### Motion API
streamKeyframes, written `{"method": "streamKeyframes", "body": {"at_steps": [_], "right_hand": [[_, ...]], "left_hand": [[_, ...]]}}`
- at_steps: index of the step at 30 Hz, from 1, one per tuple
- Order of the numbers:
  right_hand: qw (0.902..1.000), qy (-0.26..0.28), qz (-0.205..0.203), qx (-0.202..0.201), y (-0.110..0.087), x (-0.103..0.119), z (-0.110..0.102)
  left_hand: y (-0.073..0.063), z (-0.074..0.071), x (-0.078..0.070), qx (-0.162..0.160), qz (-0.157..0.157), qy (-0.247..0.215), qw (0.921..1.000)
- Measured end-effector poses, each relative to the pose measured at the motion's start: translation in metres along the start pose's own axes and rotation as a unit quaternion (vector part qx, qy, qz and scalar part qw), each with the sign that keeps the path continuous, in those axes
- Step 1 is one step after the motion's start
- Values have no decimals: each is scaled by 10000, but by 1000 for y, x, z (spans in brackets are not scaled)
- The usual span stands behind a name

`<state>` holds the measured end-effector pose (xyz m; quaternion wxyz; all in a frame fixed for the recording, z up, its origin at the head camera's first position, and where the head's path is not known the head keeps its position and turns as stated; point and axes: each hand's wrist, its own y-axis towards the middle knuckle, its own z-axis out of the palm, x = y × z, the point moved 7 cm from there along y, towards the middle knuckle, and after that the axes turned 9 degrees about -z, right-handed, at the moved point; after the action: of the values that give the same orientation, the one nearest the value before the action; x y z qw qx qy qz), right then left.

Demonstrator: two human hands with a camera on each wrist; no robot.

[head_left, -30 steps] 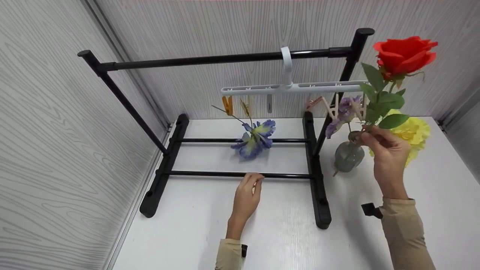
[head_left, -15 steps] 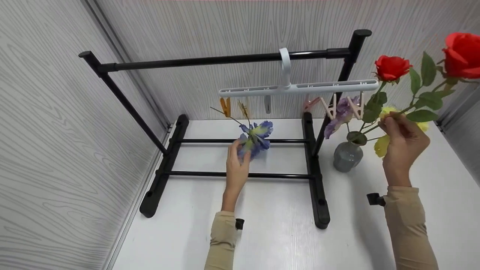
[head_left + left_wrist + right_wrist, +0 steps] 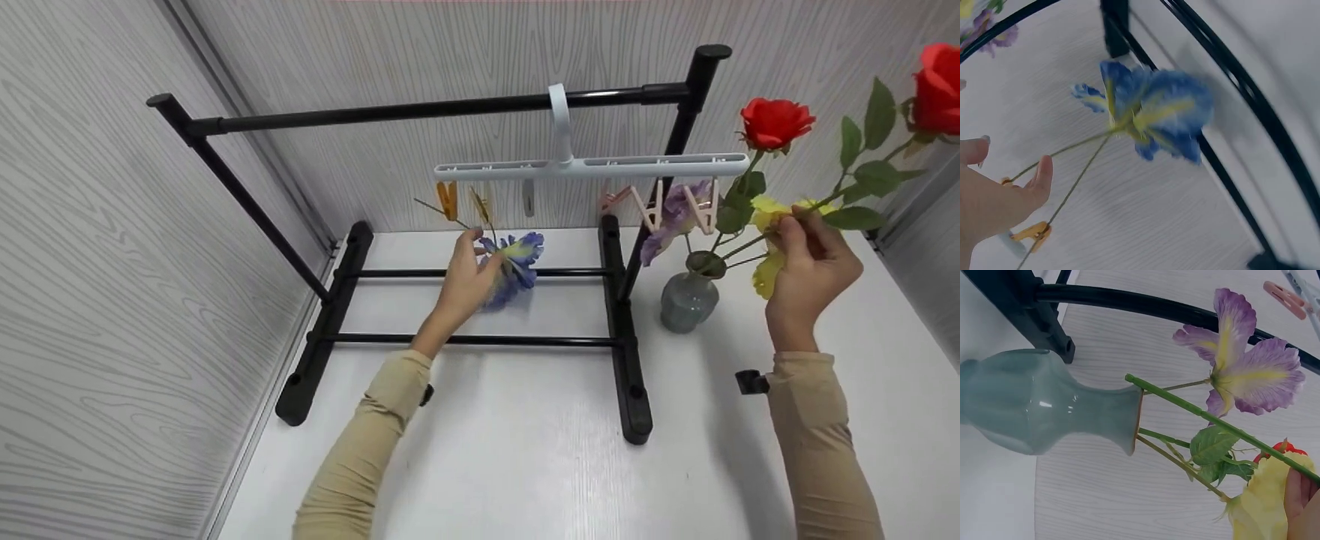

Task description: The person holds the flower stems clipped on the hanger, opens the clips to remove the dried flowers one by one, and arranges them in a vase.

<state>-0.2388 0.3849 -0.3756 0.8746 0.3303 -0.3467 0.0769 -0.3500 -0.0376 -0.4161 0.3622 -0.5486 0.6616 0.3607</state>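
My right hand (image 3: 814, 281) pinches the green stem (image 3: 1202, 413) of a red rose (image 3: 937, 90), tilted to the upper right. The stem's lower end is beside the rim of a grey-green vase (image 3: 688, 300), outside its mouth in the right wrist view. That vase holds a smaller red rose (image 3: 776, 124), a purple iris (image 3: 1258, 365) and a yellow flower (image 3: 1264, 500). My left hand (image 3: 469, 281) reaches beside a blue iris (image 3: 1151, 107), thumb and fingers apart near its stems. An orange clothespin (image 3: 448, 201) and a yellow clothespin (image 3: 480, 204) clip the iris stems.
A black rack (image 3: 420, 116) stands on the white table (image 3: 540, 450). Its top bar carries a pale hanger (image 3: 592, 166) with several clips, including pale pink clothespins (image 3: 705, 214). Patterned walls (image 3: 90, 225) close in the left and back.
My left hand has moved up from the rack's lower bar to the blue iris. The right hand has shifted right, tilting the rose's stem towards the vase mouth.
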Motion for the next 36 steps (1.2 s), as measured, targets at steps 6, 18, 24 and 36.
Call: {"method": "streamKeyframes", "body": {"at_steps": [6, 18, 24, 36], "right_hand": [[9999, 34, 33, -93, 3, 5, 6], [9973, 223, -149, -686, 8, 8, -4], [9990, -447, -56, -32, 4, -12, 1], [8863, -3742, -1038, 2522, -33, -33, 36]], "left_hand": [[0, -22, -12, 923, -275, 1622, 9820], [32, -3, -26, 97, -363, -203, 9991], [39, -6, -17, -607, -157, -1874, 9803], [16, -15, -14, -602, 402, -2483, 9660]]}}
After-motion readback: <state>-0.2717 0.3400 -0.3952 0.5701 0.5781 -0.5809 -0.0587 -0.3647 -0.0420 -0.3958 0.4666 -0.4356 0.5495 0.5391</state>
